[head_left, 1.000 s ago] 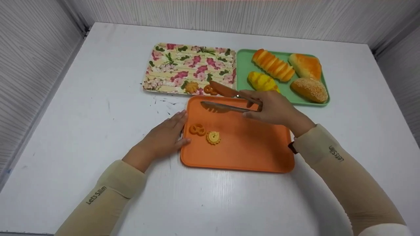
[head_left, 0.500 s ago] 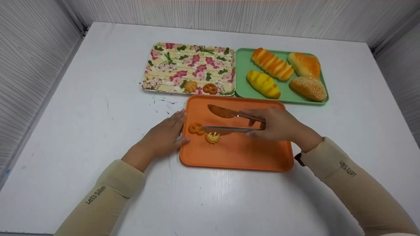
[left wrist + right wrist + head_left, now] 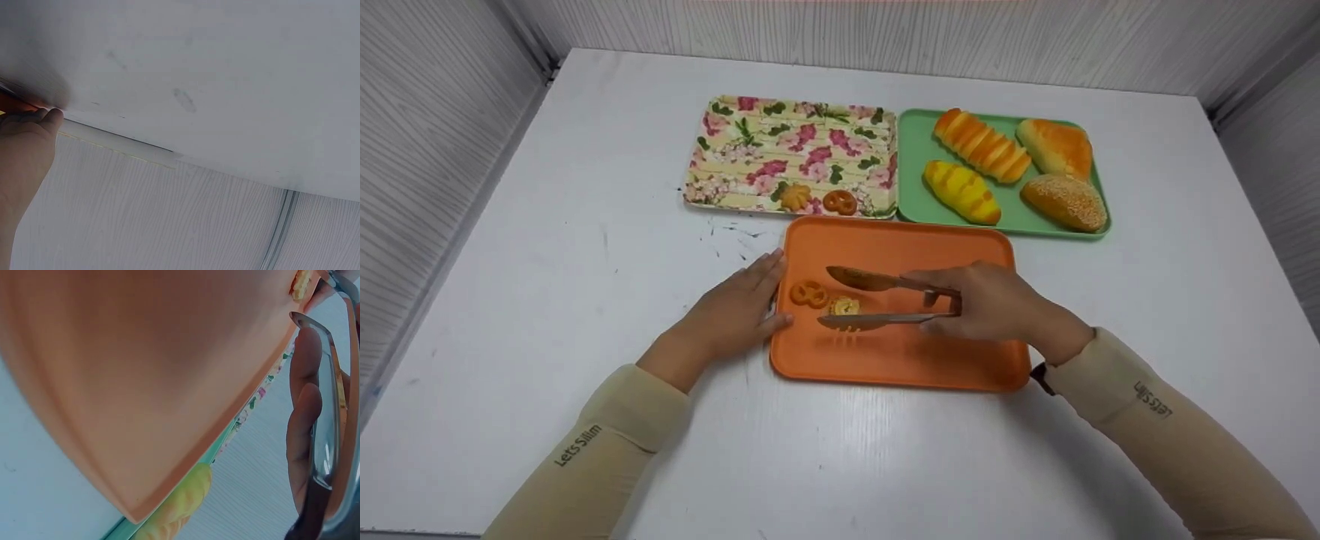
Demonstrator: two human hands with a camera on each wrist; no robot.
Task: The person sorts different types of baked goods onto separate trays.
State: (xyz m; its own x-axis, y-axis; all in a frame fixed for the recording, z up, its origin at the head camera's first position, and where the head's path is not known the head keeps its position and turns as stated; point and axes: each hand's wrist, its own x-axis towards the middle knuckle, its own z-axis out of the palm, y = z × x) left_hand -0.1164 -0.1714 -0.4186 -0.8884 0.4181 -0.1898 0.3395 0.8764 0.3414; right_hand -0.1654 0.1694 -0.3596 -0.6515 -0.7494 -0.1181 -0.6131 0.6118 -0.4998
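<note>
In the head view my right hand grips metal tongs with their two arms spread. The arms lie on either side of a small round scalloped biscuit on the orange tray; the lower arm overlaps part of it. Beside it, near the tray's left rim, lies a small pretzel. My left hand rests along that rim with straight fingers. In the right wrist view, curled fingers press the side of the tongs. The left wrist view shows my left hand at the tray's edge.
Behind the orange tray stands a floral tray with a biscuit and a pretzel near its front rim. To its right, a green tray holds several bread pieces, including a yellow one. Pale panels wall the table.
My right hand has brought the spread tongs from the floral tray's front edge toward me, over the orange tray, to the round biscuit. My left hand has stayed at the rim.
</note>
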